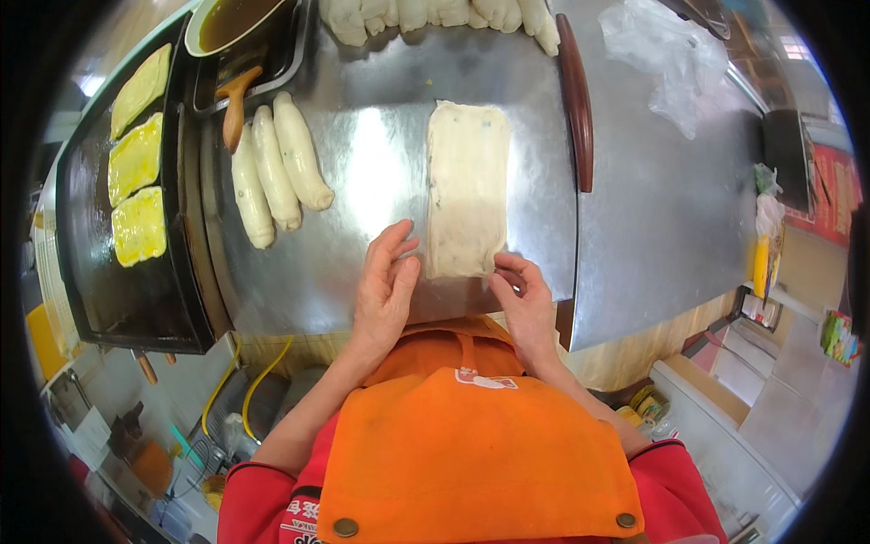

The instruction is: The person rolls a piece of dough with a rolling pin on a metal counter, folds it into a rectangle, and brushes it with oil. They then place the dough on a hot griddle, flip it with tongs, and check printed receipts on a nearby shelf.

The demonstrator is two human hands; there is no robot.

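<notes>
A flat rectangular sheet of dough [467, 190] lies lengthwise away from me on the metal worktop [537, 238]. Just left of its near end is my left hand [387, 292], fingers apart and holding nothing. The fingertips of my right hand [523, 292] are at the sheet's near right corner; whether they pinch its edge is unclear. Three dough rolls [279, 166] lie side by side to the left. Beyond the sheet, more pieces of dough [421, 13] form a row. A dark red wooden rolling pin [578, 102] lies to the right.
At the left, a black griddle [88, 272] holds three flat dough pieces [138, 160], two glossy yellow. A wooden-handled brush [234, 109] rests on the rim of a dark tray [292, 68], with a bowl of brown liquid [231, 24] above. Clear plastic [669, 61] lies at the far right.
</notes>
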